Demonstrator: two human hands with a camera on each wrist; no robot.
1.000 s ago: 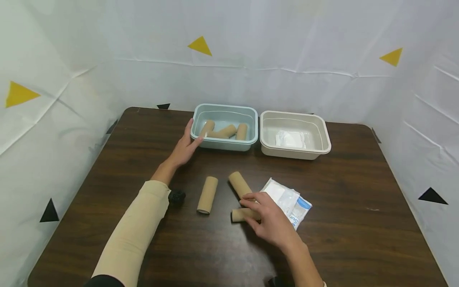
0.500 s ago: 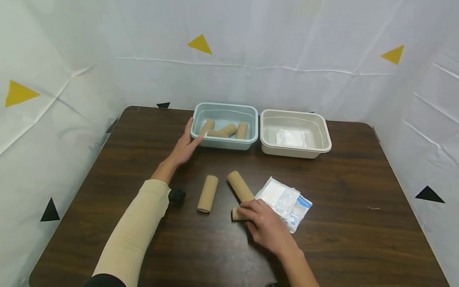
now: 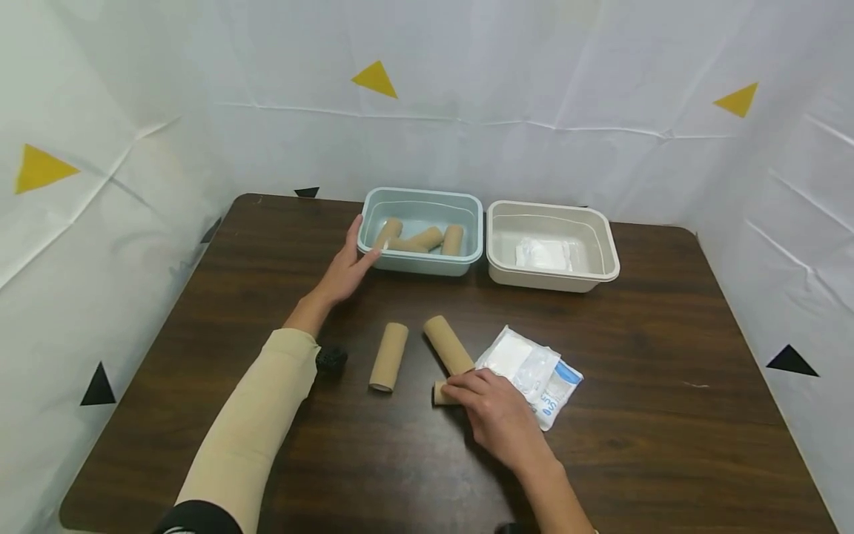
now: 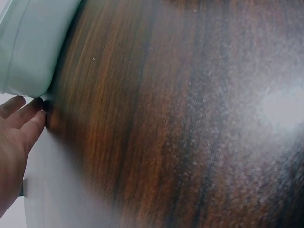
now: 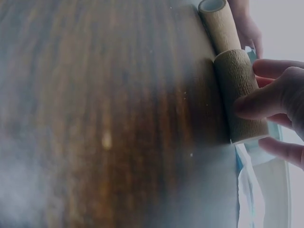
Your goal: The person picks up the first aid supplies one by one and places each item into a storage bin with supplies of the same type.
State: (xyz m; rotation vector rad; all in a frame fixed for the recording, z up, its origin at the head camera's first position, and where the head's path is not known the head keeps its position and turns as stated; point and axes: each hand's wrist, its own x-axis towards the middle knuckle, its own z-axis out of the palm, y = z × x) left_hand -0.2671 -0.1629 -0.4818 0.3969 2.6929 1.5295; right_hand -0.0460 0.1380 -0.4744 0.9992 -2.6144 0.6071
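My left hand (image 3: 342, 276) rests on the near left corner of the pale blue bin (image 3: 423, 265), its fingers along the side and thumb at the front rim. In the left wrist view those fingers (image 4: 29, 122) reach out fairly straight to the bin's corner. Several cardboard tubes (image 3: 452, 241) lie inside. Near the middle of the table, my right hand (image 3: 503, 415) grips another cardboard tube (image 5: 235, 88) between thumb and fingers; its right part is hidden by the hand in the head view. Just beyond lies a slanted tube (image 3: 447, 345), and a third tube (image 3: 388, 357) is to the left.
White plastic packets (image 3: 523, 367), one with blue print, lie overlapping right beside the right hand. A beige bin (image 3: 550, 280) holding a white packet (image 3: 543, 254) stands to the right of the blue one. White sheeting (image 3: 467, 156) surrounds the dark wooden table (image 3: 654, 415).
My right hand has come down over the near tube and its fingers have closed round it, covering more of it. The left hand stays at the blue bin.
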